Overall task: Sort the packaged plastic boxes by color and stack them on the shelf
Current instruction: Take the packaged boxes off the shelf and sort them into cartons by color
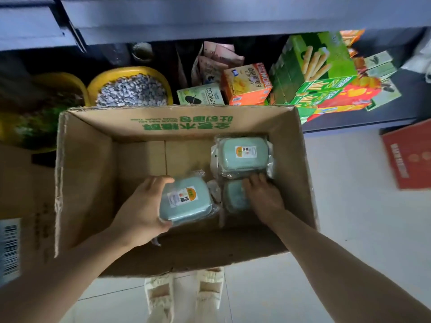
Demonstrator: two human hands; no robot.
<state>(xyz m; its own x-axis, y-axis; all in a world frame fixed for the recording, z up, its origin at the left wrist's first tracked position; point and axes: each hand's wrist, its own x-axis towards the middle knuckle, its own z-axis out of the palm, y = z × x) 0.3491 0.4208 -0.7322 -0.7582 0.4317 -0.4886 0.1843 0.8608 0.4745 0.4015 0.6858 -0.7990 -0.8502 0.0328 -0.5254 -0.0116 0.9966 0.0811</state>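
An open cardboard carton (86, 173) stands on the floor below me. Inside it my left hand (140, 210) grips a pale green plastic box in clear wrap (186, 199), its label facing up, thumb at the near edge and fingers over the far edge. My right hand (262, 194) lies on a second pale green wrapped box (234, 198) at the carton's right side, fingers bent over its far edge. A third pale green wrapped box (243, 153) lies beyond it against the right wall.
A dark shelf (210, 22) rises just behind the carton. Its lowest level holds yellow basins (130, 87) with loose goods on the left and snack cartons (247, 83) and green biscuit boxes (314, 71) on the right. A red box (410, 155) lies on the floor right. My feet (184, 297) stand below.
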